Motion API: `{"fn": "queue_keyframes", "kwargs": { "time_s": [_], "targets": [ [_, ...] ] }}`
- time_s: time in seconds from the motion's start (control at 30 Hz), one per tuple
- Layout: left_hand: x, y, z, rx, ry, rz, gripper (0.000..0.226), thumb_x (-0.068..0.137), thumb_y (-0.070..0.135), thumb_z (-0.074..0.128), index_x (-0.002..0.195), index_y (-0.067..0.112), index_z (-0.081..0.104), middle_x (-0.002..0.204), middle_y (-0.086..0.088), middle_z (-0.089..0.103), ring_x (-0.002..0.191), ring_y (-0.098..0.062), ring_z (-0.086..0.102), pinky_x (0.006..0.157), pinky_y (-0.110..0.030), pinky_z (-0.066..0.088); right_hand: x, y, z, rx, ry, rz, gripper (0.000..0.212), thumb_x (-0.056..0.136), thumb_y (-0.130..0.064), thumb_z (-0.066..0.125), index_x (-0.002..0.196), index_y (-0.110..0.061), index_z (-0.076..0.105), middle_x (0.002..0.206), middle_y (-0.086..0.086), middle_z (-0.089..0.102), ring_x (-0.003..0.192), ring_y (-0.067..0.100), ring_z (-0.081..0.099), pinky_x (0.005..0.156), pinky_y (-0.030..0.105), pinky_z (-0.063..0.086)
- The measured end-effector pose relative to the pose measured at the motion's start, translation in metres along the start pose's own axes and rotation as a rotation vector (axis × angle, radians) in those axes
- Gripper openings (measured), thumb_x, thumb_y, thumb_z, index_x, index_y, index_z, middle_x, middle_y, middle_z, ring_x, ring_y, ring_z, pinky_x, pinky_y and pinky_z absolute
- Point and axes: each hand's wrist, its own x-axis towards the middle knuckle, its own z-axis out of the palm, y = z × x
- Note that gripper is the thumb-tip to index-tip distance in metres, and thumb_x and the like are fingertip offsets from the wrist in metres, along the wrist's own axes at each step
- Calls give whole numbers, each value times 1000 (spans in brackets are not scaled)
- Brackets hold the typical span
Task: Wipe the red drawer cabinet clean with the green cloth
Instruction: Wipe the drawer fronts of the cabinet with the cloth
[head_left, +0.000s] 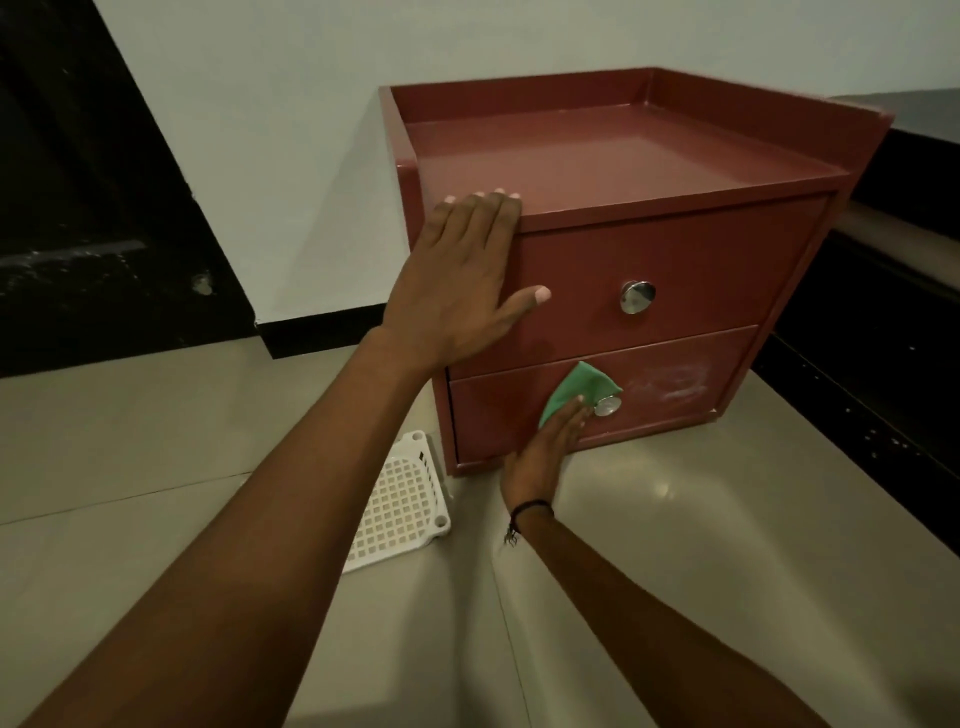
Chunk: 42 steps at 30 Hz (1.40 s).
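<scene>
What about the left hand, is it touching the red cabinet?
Touching. Head view: the left hand lies flat on the red cabinet, fingers over its top edge, thumb on the upper drawer.

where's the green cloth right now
In the head view the green cloth is pressed to the lower drawer front by the right hand, just left of its metal knob.

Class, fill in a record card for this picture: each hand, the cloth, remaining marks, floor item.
Left hand: flat on the upper front corner of the red drawer cabinet
Right hand: straight fingers press the green cloth to the lower drawer
Cloth: left of the lower knob
Marks: whitish smear right of that knob
Floor: white basket beside cabinet
</scene>
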Motion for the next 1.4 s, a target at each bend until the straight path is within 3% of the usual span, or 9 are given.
{"fn": "queue_keyframes", "kwargs": {
  "time_s": [0.2,0.37,0.47,0.6,0.8,0.97,1.1,1.23,1.4],
  "targets": [
    [1,2,3,-18,8,10,88,95,69,28,154,4,25,158,-16,32,146,-33,27,122,-46,14,-31,-18,38,-167,51,-197,88,95,-26,41,141,18,-20,158,35,-6,150,44,3,125,42,6],
    [1,3,3,-24,26,-3,86,95,68,30,153,5,26,156,-17,33,145,-34,28,122,-48,14,-56,-4,43,-751,-213,-250,71,79,-1,0,149,13,6,157,38,5,143,58,-2,110,62,-18],
    [-1,0,1,-26,13,2,86,95,69,28,153,5,25,156,-16,32,146,-33,27,123,-47,13,-16,-7,24,-477,-187,87,85,81,-38,32,156,-4,12,164,10,11,150,33,12,110,42,-28],
    [0,-3,-1,-45,-2,20,86,95,70,26,153,6,25,157,-15,31,146,-32,26,123,-45,13,6,-6,3,-33,-53,192,89,82,1,50,147,15,-9,158,36,-9,150,44,-7,124,42,-1],
    [2,5,9,-44,63,-16,82,96,67,29,151,6,29,154,-16,36,143,-33,30,123,-47,12,-80,-23,6,273,-367,-13,104,82,20,45,153,-24,-16,164,5,-13,152,17,-1,121,22,9],
    [2,19,18,50,126,-101,79,96,57,38,152,2,25,155,-19,32,146,-36,26,123,-52,7,-72,-11,-30,742,-270,272,72,85,-9,41,152,-34,32,144,-2,52,130,17,52,112,44,42],
    [-8,32,30,90,152,-50,87,95,49,47,158,3,8,165,-19,10,154,-33,5,123,-54,4,-41,19,-78,791,47,338,66,82,2,39,140,-28,48,122,7,66,113,28,64,99,48,53],
    [-11,47,44,151,112,48,90,94,48,48,159,6,2,166,-19,-4,154,-32,-5,123,-54,6,-3,21,-81,376,172,22,92,76,21,35,158,-15,13,164,10,17,152,24,18,123,34,18],
    [-7,54,52,177,71,36,100,88,46,59,159,9,-2,166,-19,-10,154,-33,-10,122,-56,5,22,11,-54,14,93,-134,98,77,18,49,155,-2,-6,164,12,-15,152,30,-15,122,28,-4]
  ]
}}
